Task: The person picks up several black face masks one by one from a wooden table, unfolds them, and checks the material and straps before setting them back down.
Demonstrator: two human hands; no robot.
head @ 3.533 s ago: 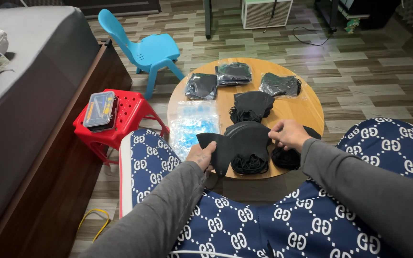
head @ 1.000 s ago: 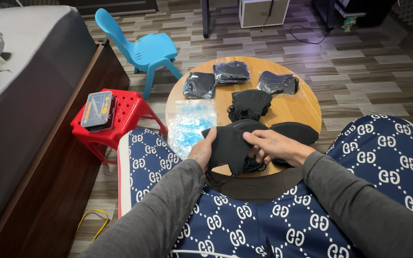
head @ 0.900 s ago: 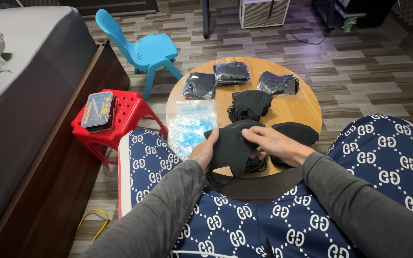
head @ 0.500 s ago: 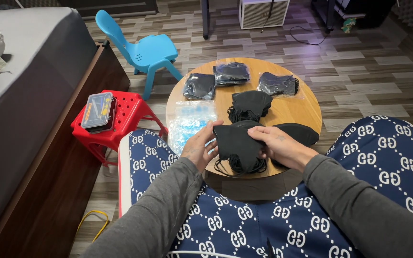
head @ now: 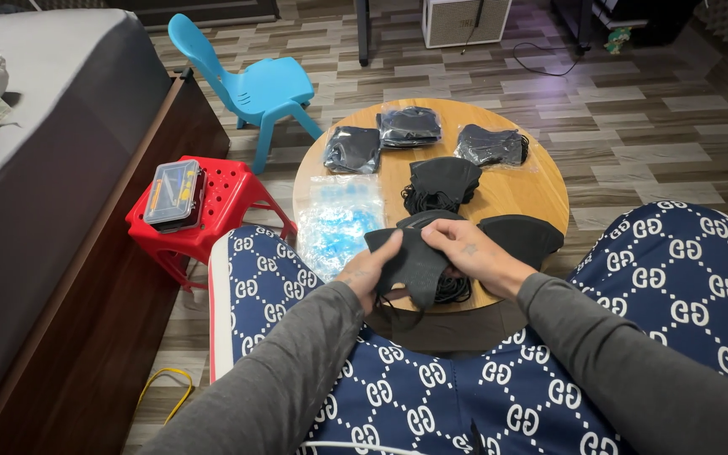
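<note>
Black fabric fills both hands: a soft black face mask [head: 410,263] is held over the near edge of the round wooden table [head: 511,190], just above a small heap of loose masks with their ear loops. The left hand [head: 372,270] comes in from the lower left with its grey sleeve angled up, fingers curled over the mask's left end and the thumb beneath, pinching the cloth. The right hand [head: 469,253] reaches across from the right, palm down, wrist bent inward, its fingertips pressed together on the mask's upper edge close to the left hand. Another loose black mask [head: 522,238] lies just right of the hands, and one more [head: 441,181] sits at the table's middle. Three bagged black masks [head: 410,126] line the far edge, and a clear plastic bag pile [head: 339,221] covers the left side. A red stool [head: 204,206] holding a small case stands left of the table, with a blue child's chair [head: 254,84] beyond.
</note>
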